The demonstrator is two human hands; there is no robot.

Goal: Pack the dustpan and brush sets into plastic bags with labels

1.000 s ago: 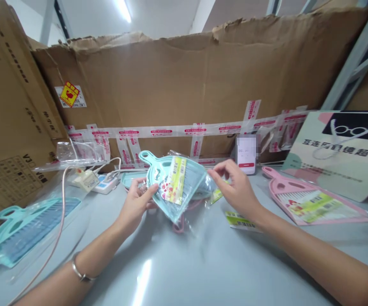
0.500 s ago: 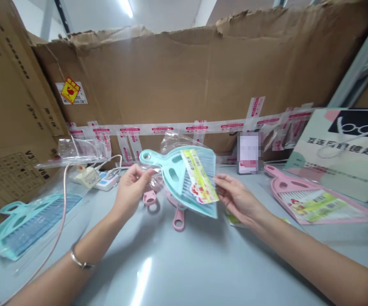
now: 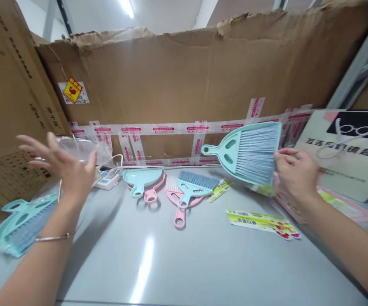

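My right hand point(image 3: 295, 172) grips the wide end of a teal dustpan and brush set point(image 3: 256, 153), held up over the right of the table. Its blue bristles face me and its handle points left. Out to the left, my left hand point(image 3: 67, 170) is raised with fingers spread, holding nothing, in front of crumpled clear plastic wrapping point(image 3: 83, 148). Between the hands, a teal dustpan point(image 3: 145, 175) overlaps a pink dustpan point(image 3: 157, 190). Beside them a teal brush point(image 3: 187, 191) lies across a pink brush point(image 3: 180, 214).
Card labels point(image 3: 257, 223) lie at the right, another label point(image 3: 220, 190) near the brushes. A bagged teal set point(image 3: 24, 223) is at left, a pink set point(image 3: 359, 208) behind my right arm. A power strip point(image 3: 107, 180) and large cardboard box point(image 3: 158, 80) stand behind.
The teal set has moved right and up in my right hand, uncovering the dustpans and brushes. My left hand has let go of its pinch by the set, swung left and opened.
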